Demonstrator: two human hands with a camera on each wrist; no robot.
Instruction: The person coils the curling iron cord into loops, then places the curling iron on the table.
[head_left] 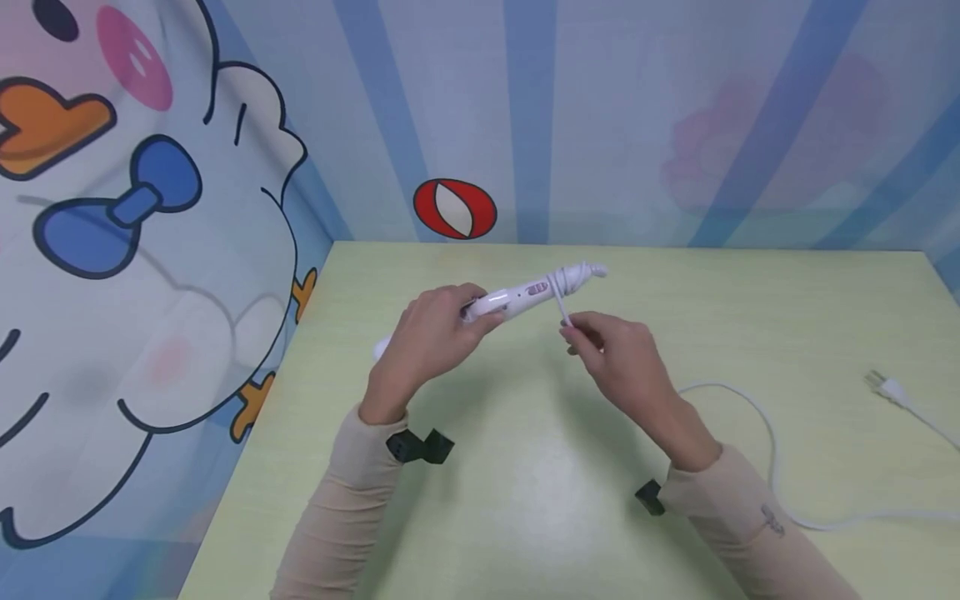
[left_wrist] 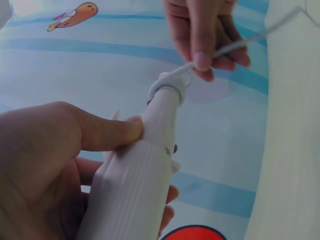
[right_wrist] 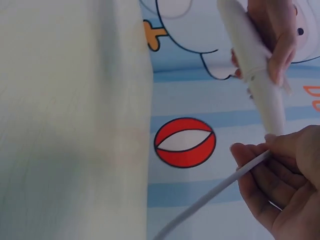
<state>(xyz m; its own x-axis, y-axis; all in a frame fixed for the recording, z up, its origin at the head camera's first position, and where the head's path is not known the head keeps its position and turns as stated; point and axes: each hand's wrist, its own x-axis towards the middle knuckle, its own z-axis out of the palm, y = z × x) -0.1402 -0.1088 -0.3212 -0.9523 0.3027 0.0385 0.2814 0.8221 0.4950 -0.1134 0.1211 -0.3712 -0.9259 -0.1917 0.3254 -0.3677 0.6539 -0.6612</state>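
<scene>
My left hand (head_left: pixel 435 333) grips a white curling iron (head_left: pixel 517 298) around its body, thumb along the side, holding it tilted above the table. Small buttons show on its handle. Several turns of its white power cord (head_left: pixel 562 302) are wound around the handle's end. My right hand (head_left: pixel 622 358) pinches the cord between thumb and fingertips just below those turns. In the right wrist view the cord (right_wrist: pixel 212 192) runs out past the fingers, and the handle's tip is hidden behind them. The left wrist view shows the wound loop (left_wrist: pixel 170 82) close to the pinching fingers.
The pale yellow table (head_left: pixel 525 517) meets a printed blue backdrop (head_left: pixel 615 125) behind and at the left. Loose cord (head_left: pixel 776 450) trails over the table at the right. A two-pronged plug (head_left: pixel 891 388) lies near the right edge.
</scene>
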